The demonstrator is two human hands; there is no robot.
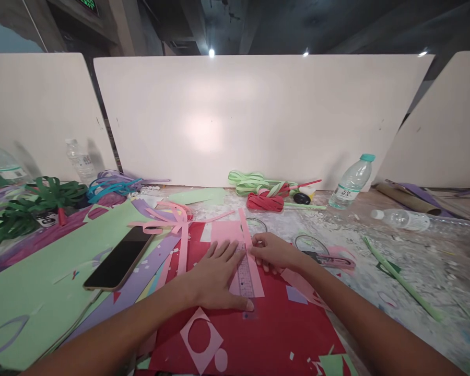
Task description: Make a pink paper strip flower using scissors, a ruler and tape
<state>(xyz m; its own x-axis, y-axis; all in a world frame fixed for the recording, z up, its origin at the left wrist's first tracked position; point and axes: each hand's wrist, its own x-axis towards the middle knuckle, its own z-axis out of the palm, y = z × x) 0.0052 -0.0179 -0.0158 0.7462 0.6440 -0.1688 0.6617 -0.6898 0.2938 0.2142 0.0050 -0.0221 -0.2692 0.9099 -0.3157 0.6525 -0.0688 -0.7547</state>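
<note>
My left hand [219,277] lies spread over a clear ruler [245,279] and a pink paper sheet [225,230], thumb on the ruler's near end. The fingers of my right hand [268,250] are pressed together at the pink strip [255,277] along the ruler's right side; what they hold, if anything, is hidden. Red paper [282,339] lies underneath. A pink square with a round hole [191,334] rests nearer to me. Right of my right hand lies a utility knife [332,260].
A phone [121,258] lies on green paper [43,282] at left. Behind the hands are green ribbon coils [250,183], a red bundle [264,202] and tape rolls. One bottle [352,181] leans against the white board [258,115]; another [423,220] lies at right.
</note>
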